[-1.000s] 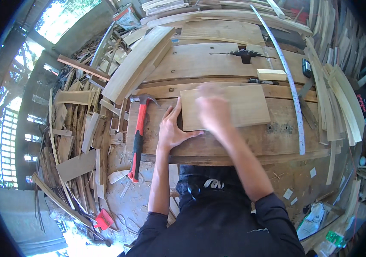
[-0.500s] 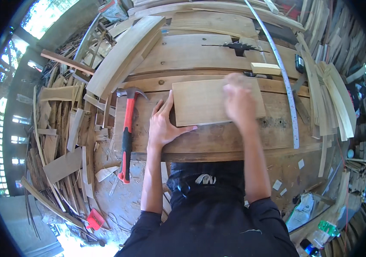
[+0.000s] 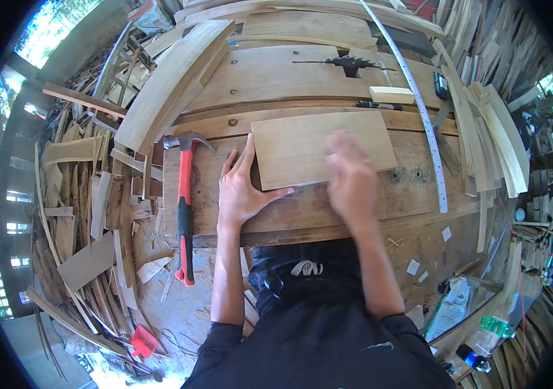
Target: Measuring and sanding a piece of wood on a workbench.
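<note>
A flat rectangular wooden board lies on the workbench in front of me. My left hand braces its near left corner, fingers stretched along the left edge and thumb spread along the near edge. Over the right half of the board, near its front edge, is my right hand, blurred by motion. Its fingers are smeared, and whether anything is in them cannot be made out. Left of my left hand, a claw hammer with a red and black handle lies with its grip past the bench's front edge.
Beyond the board are a small pale wood block, a dark marker-like tool and a saw blade in the bench top. A long metal ruler lies at the right. Thick planks stand at the left, near piled offcuts.
My right hand has moved toward me across the board, to near its front edge. My left hand keeps its place at the corner. The whole view has shifted slightly.
</note>
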Available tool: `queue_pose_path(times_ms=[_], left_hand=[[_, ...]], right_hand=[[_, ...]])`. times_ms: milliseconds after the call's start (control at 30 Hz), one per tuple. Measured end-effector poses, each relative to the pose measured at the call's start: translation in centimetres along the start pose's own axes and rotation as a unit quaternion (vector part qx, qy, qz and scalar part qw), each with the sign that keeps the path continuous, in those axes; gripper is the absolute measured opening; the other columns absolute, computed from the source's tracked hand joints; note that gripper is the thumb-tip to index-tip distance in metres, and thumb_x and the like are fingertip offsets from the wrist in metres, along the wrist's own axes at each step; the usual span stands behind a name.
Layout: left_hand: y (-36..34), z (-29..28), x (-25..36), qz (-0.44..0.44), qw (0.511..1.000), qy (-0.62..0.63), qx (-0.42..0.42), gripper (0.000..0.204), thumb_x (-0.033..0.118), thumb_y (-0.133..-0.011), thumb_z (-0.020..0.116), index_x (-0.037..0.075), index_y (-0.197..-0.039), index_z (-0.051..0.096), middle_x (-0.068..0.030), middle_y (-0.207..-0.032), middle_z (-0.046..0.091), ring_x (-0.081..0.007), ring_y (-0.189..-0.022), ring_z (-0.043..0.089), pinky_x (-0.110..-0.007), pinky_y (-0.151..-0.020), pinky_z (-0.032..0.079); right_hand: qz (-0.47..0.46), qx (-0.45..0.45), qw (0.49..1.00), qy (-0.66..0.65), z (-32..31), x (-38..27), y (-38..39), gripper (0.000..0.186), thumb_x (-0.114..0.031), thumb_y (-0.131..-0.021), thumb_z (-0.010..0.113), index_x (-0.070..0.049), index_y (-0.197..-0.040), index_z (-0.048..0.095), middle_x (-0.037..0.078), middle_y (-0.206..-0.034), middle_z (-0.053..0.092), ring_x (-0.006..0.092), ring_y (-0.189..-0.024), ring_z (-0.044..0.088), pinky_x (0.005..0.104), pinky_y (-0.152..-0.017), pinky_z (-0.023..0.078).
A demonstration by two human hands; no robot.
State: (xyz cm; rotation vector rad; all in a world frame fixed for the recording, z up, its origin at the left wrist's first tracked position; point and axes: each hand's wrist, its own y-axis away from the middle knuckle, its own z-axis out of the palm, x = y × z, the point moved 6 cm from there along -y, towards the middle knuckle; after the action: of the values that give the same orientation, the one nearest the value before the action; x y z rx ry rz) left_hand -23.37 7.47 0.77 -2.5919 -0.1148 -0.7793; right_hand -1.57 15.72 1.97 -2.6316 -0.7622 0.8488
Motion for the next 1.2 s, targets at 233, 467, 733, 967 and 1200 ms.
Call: queue_pose_path(times_ms=[233, 467, 733, 967, 1200], left_hand=[[0.6, 0.3, -1.2, 0.006, 1.000, 0.009, -0.003, 0.132, 0.049, -0.061, 0.099, -0.002, -0.165, 0.035, -0.0196, -0.142, 0.069, -0.0330, -0.125, 0.070, -0.050, -0.126, 0.038], [0.2, -0.6, 0.0, -0.010, 1.000, 0.011, 0.001, 0.134, 0.054, -0.061, 0.100, -0.002, -0.165, 0.035, -0.0205, -0.145, 0.067, -0.0327, -0.128, 0.069, -0.049, -0.126, 0.038], [0.3, 0.0, -1.7, 0.008, 1.000, -0.013, 0.010, 0.133, 0.052, -0.059, 0.099, 0.000, -0.165, 0.037, -0.0203, -0.148, 0.065, -0.0320, -0.129, 0.068, -0.051, -0.126, 0.038], [0.2, -0.7, 0.1, -0.026, 1.000, 0.008, 0.002, 0.134, 0.052, -0.058, 0.100, 0.002, -0.165, 0.037, -0.0192, -0.147, 0.066, -0.0329, -0.130, 0.068, -0.051, -0.125, 0.040], [0.3, 0.0, -1.0, -0.047, 0.998, -0.029, -0.023, 0.135, 0.055, -0.058, 0.099, 0.003, -0.166, 0.036, -0.0174, -0.148, 0.066, -0.0330, -0.134, 0.065, -0.050, -0.126, 0.038]], right_hand=[[-0.150, -0.110, 0.973, -0.140, 2.8, -7.0, 2.4, 0.036, -0.016, -0.103, 0.062, -0.010, -0.136, 0.074, 0.012, -0.155, 0.061, 0.0311, -0.148, 0.054, 0.0516, -0.127, 0.034], [0.082, 0.032, 0.996, 0.026, -4.9, 6.3, 0.5, 0.036, -0.018, -0.112, 0.050, -0.006, -0.136, 0.073, 0.016, -0.152, 0.062, 0.0369, -0.149, 0.051, 0.0481, -0.126, 0.035], [-0.170, -0.118, 0.967, -0.148, 3.4, -8.7, 1.5, 0.037, -0.016, -0.103, 0.063, -0.004, -0.137, 0.071, 0.015, -0.149, 0.065, 0.0372, -0.146, 0.054, 0.0495, -0.127, 0.035], [0.067, -0.036, 0.997, -0.034, -0.9, 5.7, -5.2, 0.027, -0.016, -0.108, 0.055, -0.002, -0.114, 0.078, 0.018, -0.145, 0.067, 0.0394, -0.144, 0.054, 0.0504, -0.124, 0.040], [-0.128, -0.075, 0.985, -0.092, 6.2, -6.4, -4.8, 0.021, -0.014, -0.102, 0.061, -0.003, -0.105, 0.080, 0.017, -0.137, 0.070, 0.0372, -0.135, 0.061, 0.0483, -0.115, 0.048]])
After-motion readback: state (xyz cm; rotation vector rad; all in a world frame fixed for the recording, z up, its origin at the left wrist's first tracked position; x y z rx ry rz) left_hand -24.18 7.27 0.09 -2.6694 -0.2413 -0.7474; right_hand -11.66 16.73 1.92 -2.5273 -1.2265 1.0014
